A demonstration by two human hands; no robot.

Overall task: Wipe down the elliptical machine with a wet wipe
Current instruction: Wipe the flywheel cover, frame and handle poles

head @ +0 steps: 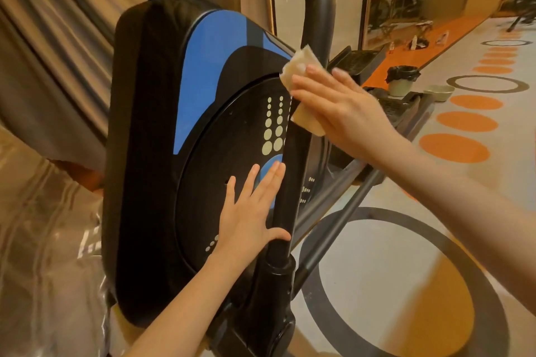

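Elliptical machine (162, 136): your left hand (246, 211) lies flat on it, fingers straight. Your right hand (342, 107) presses the wet wipe (298, 66) with flat fingers, hiding its middle.

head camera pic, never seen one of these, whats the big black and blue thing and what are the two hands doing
The picture comes from a camera worn on a person's head, looking forward and down, so both arms reaching in belong to the wearer.

The big black and blue thing is the drive housing of an elliptical machine, an exercise trainer. The round black disc with pale dots is its side cover. A black upright bar runs in front of it.

The right hand presses a folded wet wipe against the machine near the top of the disc, fingers fairly straight over it. The left hand lies flat on the disc, with its thumb against the bar, apparently steadying.

Behind, on the patterned floor, stand a small bin with a black liner and a pale bowl.
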